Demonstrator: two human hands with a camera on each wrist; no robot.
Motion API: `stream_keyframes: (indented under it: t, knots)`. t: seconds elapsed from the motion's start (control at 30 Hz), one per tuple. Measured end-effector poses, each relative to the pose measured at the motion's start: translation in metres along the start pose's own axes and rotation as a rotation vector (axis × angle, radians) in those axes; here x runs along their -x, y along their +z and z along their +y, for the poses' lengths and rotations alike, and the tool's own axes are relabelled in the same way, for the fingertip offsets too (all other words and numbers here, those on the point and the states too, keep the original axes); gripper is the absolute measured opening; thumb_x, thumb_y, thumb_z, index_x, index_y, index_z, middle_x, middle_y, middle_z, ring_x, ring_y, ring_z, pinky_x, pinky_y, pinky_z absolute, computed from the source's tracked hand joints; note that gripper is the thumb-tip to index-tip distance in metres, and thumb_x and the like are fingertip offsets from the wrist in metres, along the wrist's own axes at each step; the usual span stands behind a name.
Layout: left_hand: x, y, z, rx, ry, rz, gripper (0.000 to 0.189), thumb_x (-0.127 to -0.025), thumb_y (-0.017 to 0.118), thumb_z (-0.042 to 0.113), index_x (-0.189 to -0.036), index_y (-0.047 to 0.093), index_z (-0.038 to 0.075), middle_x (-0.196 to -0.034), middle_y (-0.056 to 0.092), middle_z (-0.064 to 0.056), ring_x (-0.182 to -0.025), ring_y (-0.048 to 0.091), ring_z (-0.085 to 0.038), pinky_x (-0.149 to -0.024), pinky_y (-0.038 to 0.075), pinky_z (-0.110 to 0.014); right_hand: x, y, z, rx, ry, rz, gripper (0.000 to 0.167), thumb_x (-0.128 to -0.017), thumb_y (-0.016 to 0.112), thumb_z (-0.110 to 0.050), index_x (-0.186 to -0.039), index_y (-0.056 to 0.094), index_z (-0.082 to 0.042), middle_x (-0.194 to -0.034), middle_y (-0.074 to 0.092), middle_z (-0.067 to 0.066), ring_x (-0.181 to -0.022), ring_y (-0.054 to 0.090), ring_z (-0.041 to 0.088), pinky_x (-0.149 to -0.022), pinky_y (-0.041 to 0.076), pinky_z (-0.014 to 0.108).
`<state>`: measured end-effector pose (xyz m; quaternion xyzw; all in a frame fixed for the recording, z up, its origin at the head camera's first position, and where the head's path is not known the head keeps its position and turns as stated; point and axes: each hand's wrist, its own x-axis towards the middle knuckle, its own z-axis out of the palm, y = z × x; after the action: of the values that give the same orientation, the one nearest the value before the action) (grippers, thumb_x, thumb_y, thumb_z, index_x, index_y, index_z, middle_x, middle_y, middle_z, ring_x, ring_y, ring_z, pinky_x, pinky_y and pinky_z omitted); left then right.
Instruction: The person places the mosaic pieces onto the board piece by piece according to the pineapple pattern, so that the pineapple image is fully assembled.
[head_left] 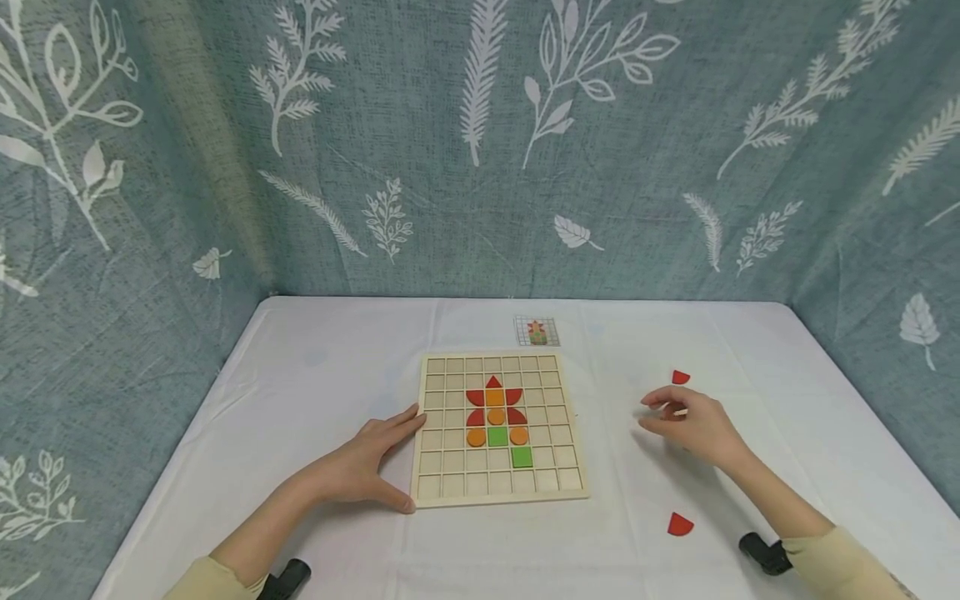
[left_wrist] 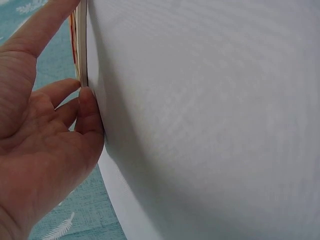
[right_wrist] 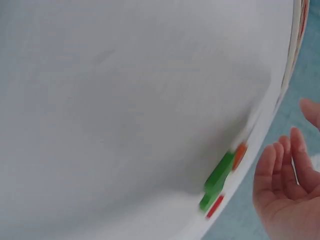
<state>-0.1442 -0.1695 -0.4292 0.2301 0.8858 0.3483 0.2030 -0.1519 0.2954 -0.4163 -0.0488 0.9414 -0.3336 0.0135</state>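
A wooden grid board (head_left: 553, 492) lies flat on the table. Its cells hold a red triangle (head_left: 492, 382), an orange square (head_left: 495, 397), several red quarter-circle pieces (head_left: 514, 416), orange discs (head_left: 476, 437) and green squares (head_left: 521, 457). Along the board's left edge rests my left hand (head_left: 367, 458), thumb at the near corner and fingers farther up. To the right of the board, my right hand (head_left: 697, 425) hovers with loosely bent fingers and nothing between them. Green pieces (right_wrist: 220, 172), an orange piece (right_wrist: 240, 156) and a red piece (right_wrist: 215, 206) lie near it in the right wrist view.
One red quarter-circle (head_left: 680, 377) lies just beyond the right hand, another red quarter-circle (head_left: 680, 524) nearer the front. A small pattern card (head_left: 537, 331) lies behind the board. A patterned teal curtain (head_left: 450, 217) hangs around the white-covered table (head_left: 337, 350).
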Motion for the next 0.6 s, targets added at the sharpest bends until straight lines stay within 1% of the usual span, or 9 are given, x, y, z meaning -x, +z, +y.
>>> stream_keyframes:
  t: [0.1, 0.23, 0.4, 0.5, 0.6]
  knots:
    - [0.0, 0.0, 0.0, 0.001, -0.001, 0.001, 0.114, -0.062, 0.09, 0.042, -0.153, 0.031, 0.006, -0.162, 0.017, -0.011, -0.136, 0.027, -0.034, -0.107, 0.026, -0.059, 0.001, -0.007, 0.008, 0.034, 0.005, 0.007, 0.03, -0.084, 0.077, -0.024, -0.108, 0.069, -0.007, -0.097, 0.066, 0.005, -0.091, 0.058, 0.024, -0.066, 0.049, 0.031]
    - [0.0, 0.0, -0.001, 0.005, 0.001, -0.002, 0.114, -0.062, 0.09, 0.042, -0.153, 0.03, 0.006, -0.162, 0.016, -0.011, -0.136, 0.026, -0.035, -0.107, 0.026, -0.059, 0.001, -0.012, 0.015, 0.105, 0.015, 0.004, 0.031, -0.084, 0.077, -0.023, -0.108, 0.069, -0.005, -0.103, 0.067, 0.009, -0.096, 0.057, 0.028, -0.072, 0.047, 0.037]
    - [0.001, -0.001, -0.001, 0.007, 0.005, -0.005, 0.114, -0.062, 0.09, 0.043, -0.153, 0.03, 0.006, -0.162, 0.016, -0.01, -0.136, 0.026, -0.034, -0.107, 0.025, -0.059, 0.0, -0.014, 0.021, 0.139, 0.047, -0.023, 0.031, -0.083, 0.077, -0.023, -0.106, 0.07, -0.004, -0.103, 0.068, 0.011, -0.096, 0.056, 0.03, -0.077, 0.046, 0.042]
    - [0.001, -0.001, -0.002, 0.005, 0.005, -0.004, 0.114, -0.062, 0.09, 0.043, -0.153, 0.031, 0.006, -0.162, 0.016, -0.01, -0.135, 0.027, -0.033, -0.107, 0.026, -0.058, -0.001, -0.014, 0.024, 0.149, 0.061, -0.031, 0.031, -0.083, 0.077, -0.024, -0.105, 0.07, -0.004, -0.101, 0.068, 0.01, -0.094, 0.055, 0.029, -0.077, 0.046, 0.042]
    - [0.001, -0.001, -0.002, 0.005, 0.009, -0.005, 0.114, -0.063, 0.089, 0.044, -0.153, 0.031, 0.006, -0.162, 0.016, -0.01, -0.135, 0.027, -0.033, -0.106, 0.026, -0.058, -0.001, -0.014, 0.026, 0.151, 0.081, -0.034, 0.03, -0.084, 0.077, -0.025, -0.104, 0.069, -0.004, -0.096, 0.067, 0.007, -0.091, 0.053, 0.027, -0.073, 0.045, 0.038]
